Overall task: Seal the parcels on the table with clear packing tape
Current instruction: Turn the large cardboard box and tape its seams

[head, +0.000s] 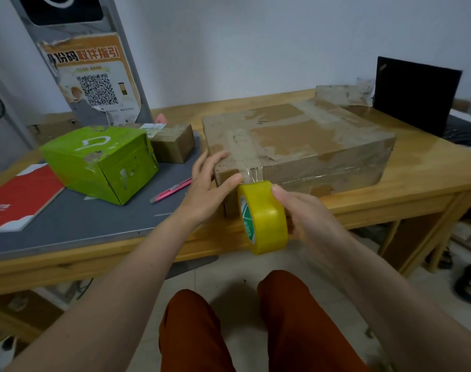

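A large flat cardboard parcel (296,140), patched with old tape, lies on the wooden table (430,167). My right hand (307,213) grips a yellowish roll of clear packing tape (264,218) just below the parcel's near corner. A strip of tape (252,174) runs from the roll up onto the parcel's front face. My left hand (210,183) rests on that corner, thumb pressing the tape's end against the cardboard, fingers straight along the left side. A green box (100,162) and a small brown box (172,143) sit to the left.
A grey mat (81,221) covers the table's left part, bearing a red booklet (17,200) and a pink utility knife (172,189). A black laptop (417,95) stands at the back right. A grey kiosk panel with a QR poster (94,84) leans behind the boxes.
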`<act>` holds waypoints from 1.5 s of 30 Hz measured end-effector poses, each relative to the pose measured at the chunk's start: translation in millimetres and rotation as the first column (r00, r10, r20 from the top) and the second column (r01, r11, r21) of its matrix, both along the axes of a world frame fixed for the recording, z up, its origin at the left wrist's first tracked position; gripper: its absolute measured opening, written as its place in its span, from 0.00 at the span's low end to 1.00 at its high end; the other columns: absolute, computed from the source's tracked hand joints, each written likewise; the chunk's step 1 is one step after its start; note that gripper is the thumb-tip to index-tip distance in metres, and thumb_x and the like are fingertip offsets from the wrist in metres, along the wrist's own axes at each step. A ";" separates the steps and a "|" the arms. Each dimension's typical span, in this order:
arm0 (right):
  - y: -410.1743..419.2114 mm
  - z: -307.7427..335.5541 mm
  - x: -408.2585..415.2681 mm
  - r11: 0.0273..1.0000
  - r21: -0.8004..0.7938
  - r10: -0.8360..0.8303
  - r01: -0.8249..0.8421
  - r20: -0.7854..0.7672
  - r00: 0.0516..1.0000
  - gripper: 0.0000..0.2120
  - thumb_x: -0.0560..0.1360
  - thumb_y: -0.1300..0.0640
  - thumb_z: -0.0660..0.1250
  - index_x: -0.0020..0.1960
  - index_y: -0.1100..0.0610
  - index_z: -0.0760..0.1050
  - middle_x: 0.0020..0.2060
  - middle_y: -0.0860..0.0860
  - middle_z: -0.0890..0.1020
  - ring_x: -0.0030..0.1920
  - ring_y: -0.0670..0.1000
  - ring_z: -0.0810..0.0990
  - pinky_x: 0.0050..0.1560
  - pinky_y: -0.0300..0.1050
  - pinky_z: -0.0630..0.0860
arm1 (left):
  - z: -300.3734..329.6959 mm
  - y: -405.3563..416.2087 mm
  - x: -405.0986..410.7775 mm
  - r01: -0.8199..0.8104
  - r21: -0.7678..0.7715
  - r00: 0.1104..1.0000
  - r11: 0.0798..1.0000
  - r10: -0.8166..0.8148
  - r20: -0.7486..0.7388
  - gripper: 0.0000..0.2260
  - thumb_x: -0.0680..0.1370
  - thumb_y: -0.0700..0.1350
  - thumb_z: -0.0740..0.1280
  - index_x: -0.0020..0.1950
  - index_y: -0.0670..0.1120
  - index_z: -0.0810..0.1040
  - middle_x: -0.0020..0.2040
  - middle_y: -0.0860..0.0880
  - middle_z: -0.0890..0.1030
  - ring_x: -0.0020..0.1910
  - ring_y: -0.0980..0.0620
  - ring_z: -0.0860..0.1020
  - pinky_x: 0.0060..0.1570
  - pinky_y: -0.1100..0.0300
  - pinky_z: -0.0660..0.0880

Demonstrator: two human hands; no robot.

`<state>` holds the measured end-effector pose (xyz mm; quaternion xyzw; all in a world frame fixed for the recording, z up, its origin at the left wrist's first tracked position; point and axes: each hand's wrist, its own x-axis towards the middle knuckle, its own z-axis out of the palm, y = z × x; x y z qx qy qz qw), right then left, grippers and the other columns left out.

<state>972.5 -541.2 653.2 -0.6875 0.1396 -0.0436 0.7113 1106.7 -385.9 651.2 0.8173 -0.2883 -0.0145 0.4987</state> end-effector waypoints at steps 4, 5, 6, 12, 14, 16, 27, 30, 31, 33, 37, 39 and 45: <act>-14.9 -11.3 9.7 0.955 0.030 -0.295 0.294 0.023 0.955 0.21 0.78 0.45 0.66 0.61 0.61 0.73 0.53 0.57 0.82 0.51 0.54 0.83 0.51 0.47 0.80 | -11.5 -10.0 -7.3 -0.062 -0.227 0.980 0.972 0.016 -0.199 0.39 0.74 0.58 0.69 0.80 0.58 0.52 0.77 0.54 0.60 0.69 0.60 0.62 0.64 0.63 0.64; -22.9 -13.5 14.0 0.904 0.000 -0.427 0.427 0.026 0.904 0.21 0.78 0.47 0.67 0.63 0.60 0.71 0.56 0.55 0.79 0.53 0.53 0.80 0.52 0.46 0.78 | -14.3 -12.8 -7.0 -0.092 -0.265 0.968 0.960 0.024 -0.250 0.40 0.74 0.58 0.69 0.80 0.57 0.50 0.76 0.55 0.62 0.68 0.60 0.63 0.64 0.62 0.64; -35.0 -15.9 18.2 0.834 -0.036 -0.549 0.550 0.031 0.835 0.23 0.77 0.48 0.68 0.66 0.59 0.67 0.60 0.53 0.75 0.56 0.52 0.77 0.55 0.47 0.76 | -16.7 -15.0 -6.9 -0.116 -0.281 0.957 0.953 0.032 -0.287 0.40 0.75 0.57 0.68 0.81 0.56 0.49 0.74 0.56 0.64 0.67 0.59 0.65 0.64 0.61 0.64; -131.6 -30.4 39.2 0.612 -0.134 -0.787 0.780 0.005 0.618 0.46 0.71 0.43 0.72 0.78 0.57 0.51 0.76 0.55 0.58 0.75 0.59 0.59 0.73 0.60 0.63 | -34.9 -26.3 1.3 -0.153 -0.260 0.918 0.953 0.040 -0.394 0.44 0.67 0.73 0.67 0.79 0.60 0.58 0.73 0.57 0.70 0.71 0.54 0.68 0.72 0.52 0.64; -153.2 -36.9 43.2 0.720 -0.109 -0.689 0.686 0.007 0.724 0.49 0.67 0.34 0.72 0.77 0.55 0.55 0.74 0.54 0.64 0.73 0.59 0.65 0.70 0.60 0.67 | -36.3 -30.2 2.5 -0.167 -0.256 0.913 0.952 0.051 -0.405 0.45 0.66 0.75 0.64 0.79 0.61 0.56 0.75 0.57 0.67 0.73 0.52 0.66 0.72 0.51 0.62; -160.0 -36.2 48.5 0.785 -0.119 -0.609 0.608 0.031 0.793 0.47 0.66 0.31 0.70 0.76 0.54 0.61 0.72 0.52 0.67 0.71 0.55 0.68 0.69 0.55 0.68 | -34.5 -37.0 0.4 -0.170 -0.256 0.914 0.951 0.055 -0.402 0.46 0.66 0.76 0.62 0.80 0.63 0.52 0.77 0.58 0.64 0.75 0.52 0.63 0.72 0.51 0.60; -198.8 -3.1 99.1 0.730 -0.037 -0.683 0.683 0.005 0.730 0.44 0.71 0.34 0.66 0.77 0.55 0.55 0.74 0.55 0.65 0.71 0.60 0.66 0.70 0.61 0.65 | -22.3 -52.4 4.1 -0.184 -0.257 0.954 0.949 0.109 -0.281 0.54 0.62 0.78 0.67 0.79 0.64 0.42 0.81 0.58 0.52 0.79 0.53 0.55 0.77 0.45 0.57; -211.4 -11.0 100.4 0.768 -0.012 -0.641 0.641 0.015 0.768 0.46 0.65 0.26 0.61 0.75 0.52 0.62 0.71 0.53 0.69 0.69 0.59 0.69 0.68 0.61 0.67 | -31.3 -59.9 -1.5 -0.200 -0.284 0.952 0.938 0.117 -0.283 0.53 0.62 0.77 0.68 0.81 0.60 0.48 0.78 0.57 0.62 0.76 0.54 0.62 0.76 0.47 0.59; -214.1 -13.6 99.5 0.776 -0.025 -0.630 0.630 0.028 0.776 0.49 0.62 0.24 0.60 0.75 0.51 0.63 0.71 0.51 0.69 0.69 0.58 0.69 0.68 0.61 0.67 | -32.1 -62.0 -2.4 -0.215 -0.285 0.949 0.934 0.131 -0.285 0.53 0.62 0.77 0.67 0.81 0.59 0.49 0.78 0.57 0.63 0.75 0.55 0.63 0.76 0.48 0.59; -224.9 -23.3 98.9 0.802 -0.035 -0.593 0.596 0.064 0.802 0.51 0.59 0.22 0.59 0.75 0.49 0.63 0.71 0.48 0.68 0.70 0.55 0.68 0.69 0.60 0.66 | -31.5 -64.8 -3.3 -0.262 -0.277 0.940 0.925 0.180 -0.288 0.52 0.64 0.77 0.65 0.81 0.59 0.48 0.79 0.57 0.61 0.76 0.54 0.61 0.77 0.49 0.58; -231.1 -6.5 96.3 0.828 -0.048 -0.549 0.559 0.140 0.824 0.44 0.60 0.28 0.66 0.73 0.45 0.66 0.71 0.47 0.69 0.68 0.53 0.70 0.66 0.58 0.70 | -22.9 -65.5 0.3 -0.329 -0.292 0.939 0.898 0.279 -0.200 0.49 0.66 0.80 0.59 0.80 0.62 0.43 0.81 0.59 0.49 0.80 0.56 0.50 0.78 0.44 0.51; -230.8 17.7 98.7 0.816 -0.047 -0.556 0.575 0.202 0.806 0.41 0.60 0.31 0.69 0.70 0.43 0.68 0.69 0.46 0.70 0.67 0.54 0.71 0.63 0.61 0.73 | -10.8 -66.2 -0.3 -0.342 -0.304 0.939 0.889 0.315 -0.137 0.42 0.71 0.75 0.56 0.79 0.63 0.42 0.81 0.59 0.44 0.80 0.56 0.45 0.79 0.44 0.48; -203.1 90.9 101.3 0.711 -0.128 -0.615 0.691 0.362 0.700 0.31 0.73 0.41 0.68 0.73 0.48 0.65 0.70 0.50 0.65 0.72 0.53 0.58 0.71 0.51 0.64 | 38.3 -61.2 -5.9 -0.280 -0.533 0.931 0.799 0.361 0.051 0.21 0.78 0.60 0.63 0.69 0.66 0.60 0.75 0.53 0.64 0.73 0.52 0.67 0.72 0.42 0.65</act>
